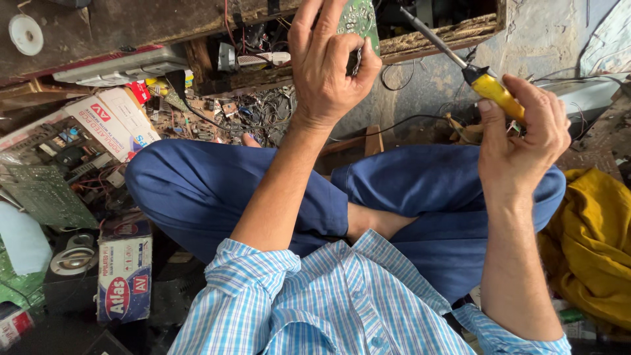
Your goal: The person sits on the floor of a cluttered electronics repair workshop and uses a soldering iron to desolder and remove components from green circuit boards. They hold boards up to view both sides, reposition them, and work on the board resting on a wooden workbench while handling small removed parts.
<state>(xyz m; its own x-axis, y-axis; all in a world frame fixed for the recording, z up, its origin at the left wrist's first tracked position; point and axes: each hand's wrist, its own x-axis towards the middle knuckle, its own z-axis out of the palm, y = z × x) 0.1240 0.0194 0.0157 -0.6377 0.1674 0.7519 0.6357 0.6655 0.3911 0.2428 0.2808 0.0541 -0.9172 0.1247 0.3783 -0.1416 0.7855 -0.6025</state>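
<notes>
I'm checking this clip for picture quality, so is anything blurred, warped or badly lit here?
Head view: even daylight, no hard glare; left hand with the green circuit board and right hand with the yellow-handled soldering iron look sharp; wide-lens bending shows at the edges; the lower left corner is dim.
</notes>
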